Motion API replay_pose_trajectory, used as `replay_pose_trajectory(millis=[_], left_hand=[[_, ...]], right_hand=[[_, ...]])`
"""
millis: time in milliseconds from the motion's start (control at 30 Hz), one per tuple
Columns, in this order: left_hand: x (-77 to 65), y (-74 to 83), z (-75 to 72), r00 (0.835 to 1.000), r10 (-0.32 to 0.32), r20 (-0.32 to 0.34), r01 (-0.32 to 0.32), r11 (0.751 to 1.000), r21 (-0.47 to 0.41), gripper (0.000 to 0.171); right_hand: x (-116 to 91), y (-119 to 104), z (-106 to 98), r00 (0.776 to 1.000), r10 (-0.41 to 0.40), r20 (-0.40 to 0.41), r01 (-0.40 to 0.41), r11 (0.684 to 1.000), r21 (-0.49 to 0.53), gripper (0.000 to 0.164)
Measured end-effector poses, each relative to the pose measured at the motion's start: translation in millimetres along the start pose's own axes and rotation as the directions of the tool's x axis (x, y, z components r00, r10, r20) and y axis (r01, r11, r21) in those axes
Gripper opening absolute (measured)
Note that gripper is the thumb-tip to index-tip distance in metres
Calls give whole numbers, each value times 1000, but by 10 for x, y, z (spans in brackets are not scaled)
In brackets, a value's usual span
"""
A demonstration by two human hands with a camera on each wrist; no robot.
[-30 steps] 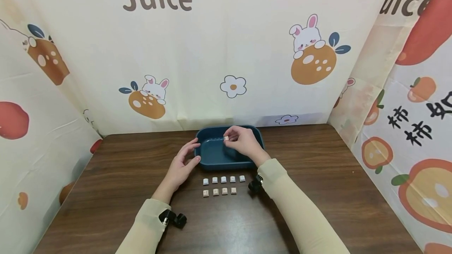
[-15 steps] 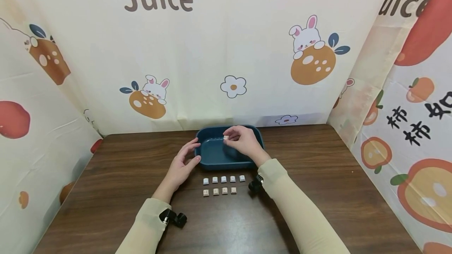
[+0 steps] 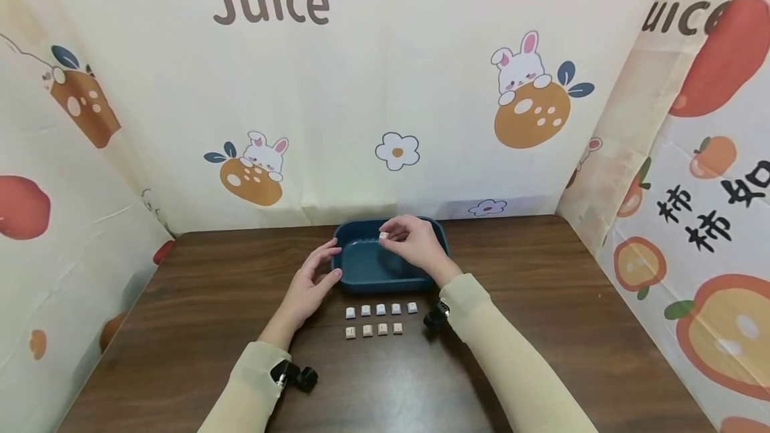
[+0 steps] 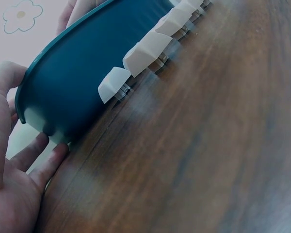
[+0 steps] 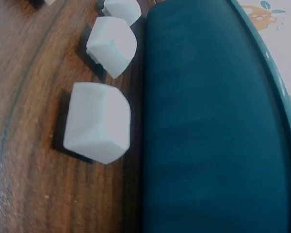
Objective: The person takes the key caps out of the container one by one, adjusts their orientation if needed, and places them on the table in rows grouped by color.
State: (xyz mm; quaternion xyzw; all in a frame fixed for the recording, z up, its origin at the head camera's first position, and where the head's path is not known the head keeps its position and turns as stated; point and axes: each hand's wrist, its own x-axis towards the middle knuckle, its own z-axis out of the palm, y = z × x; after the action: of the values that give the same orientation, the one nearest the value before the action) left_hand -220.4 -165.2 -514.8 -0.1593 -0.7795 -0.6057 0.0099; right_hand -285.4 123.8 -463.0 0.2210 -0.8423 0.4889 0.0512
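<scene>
My right hand pinches a small pale keycap between thumb and fingertips, above the inside of a dark blue tray. Along the tray's left side, my left hand lies with its fingers spread. In the left wrist view, the thumb touches the tray's rim and the other fingertips reach the lower part of its wall. Two rows of keycaps stand in front of the tray: a white keycap is in the row nearer the tray, a cream keycap in the nearer-to-me row.
The brown wooden table ends at a printed curtain right behind the tray. In the right wrist view, a white keycap stands close beside the tray's front wall. Each wrist wears a black camera.
The head view has tilted up slightly, so everything sits a little lower in it. Both hands and the pinched keycap hold almost the same place at the tray.
</scene>
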Motion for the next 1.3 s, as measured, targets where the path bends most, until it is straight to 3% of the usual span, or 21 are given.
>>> replay_pose_trajectory(millis=[300, 633, 967, 1300], left_hand=[[2, -24, 8, 1000, 15, -2, -15, 1000, 0, 44], [-3, -12, 18, 999, 32, 1, -32, 999, -7, 44], [-2, 26, 11, 1000, 22, 2, -22, 1000, -8, 46], [-9, 12, 18, 1000, 21, 0, -21, 1000, -7, 46]], right_hand=[[-108, -236, -141, 997, 30, 77, -28, 999, -30, 22], [-529, -486, -316, 995, 13, 95, -13, 1000, 2, 19], [-1035, -445, -285, 990, -62, 126, 55, 997, 55, 17], [-1330, -356, -279, 990, -4, 143, -1, 999, 36, 22]])
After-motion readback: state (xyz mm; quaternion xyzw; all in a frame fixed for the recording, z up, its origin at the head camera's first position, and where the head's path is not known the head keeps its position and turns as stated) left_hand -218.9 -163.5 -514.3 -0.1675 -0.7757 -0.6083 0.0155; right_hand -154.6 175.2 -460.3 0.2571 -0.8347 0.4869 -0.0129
